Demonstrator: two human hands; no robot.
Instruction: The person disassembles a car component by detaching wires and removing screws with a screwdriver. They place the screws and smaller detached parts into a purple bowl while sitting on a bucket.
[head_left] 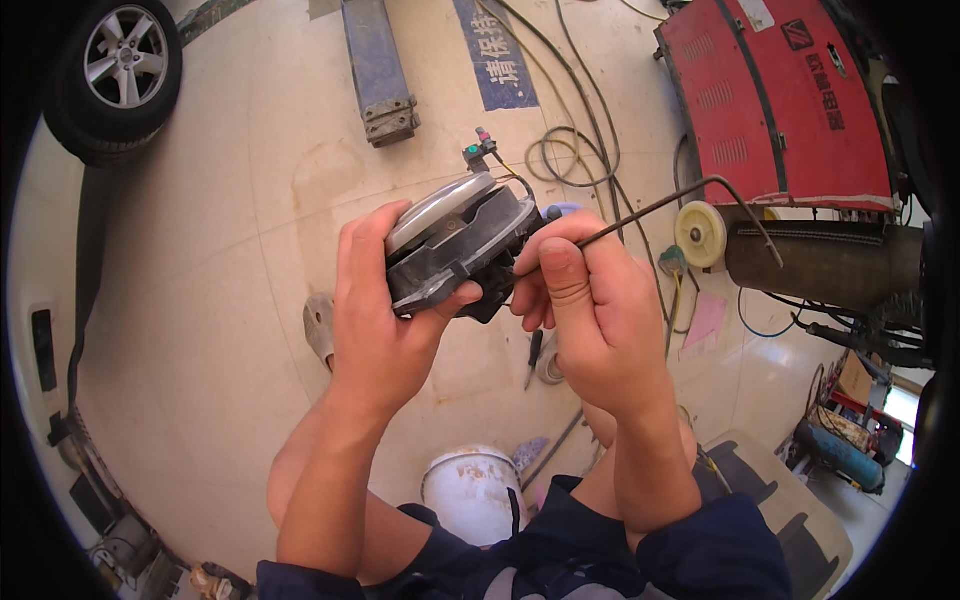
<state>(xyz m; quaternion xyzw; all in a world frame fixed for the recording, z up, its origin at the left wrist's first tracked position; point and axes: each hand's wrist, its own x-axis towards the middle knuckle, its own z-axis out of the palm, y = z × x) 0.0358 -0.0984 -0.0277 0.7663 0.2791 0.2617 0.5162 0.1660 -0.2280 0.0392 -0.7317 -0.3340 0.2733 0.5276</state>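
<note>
Item: round lamp-like unit (465, 245) in ribbed dark grey plastic, with a smooth, pale, glossy disc-shaped face; held aloft before the person, above the floor, tilted with its face toward the upper left. A small dark connector (480, 152) with a green spot hangs on thin wires at its far edge.

Item: slender dark metal rod (650, 211), round in section, bent to a hook at the far end; its near end lies against or beside the unit's back, exact contact hidden.

Left hand (380, 300): half-closed around the unit, fingers over the rim, thumb beneath; wrist upright.

Right hand (605, 310): nearly closed, thumb and forefinger pinching the rod, other fingers curled under; forearm rising from the lower right.

Surroundings: white plastic bucket (475, 495), brown-stained, between the legs; slim black-handled tool (535, 350) on smooth pale floor tiles (220, 260); cream flanged spool (700, 235); red louvred metal cabinet (740, 130); scuffed blue beam (372, 50); black tyre on a silver five-spoke wheel (125, 62).
</note>
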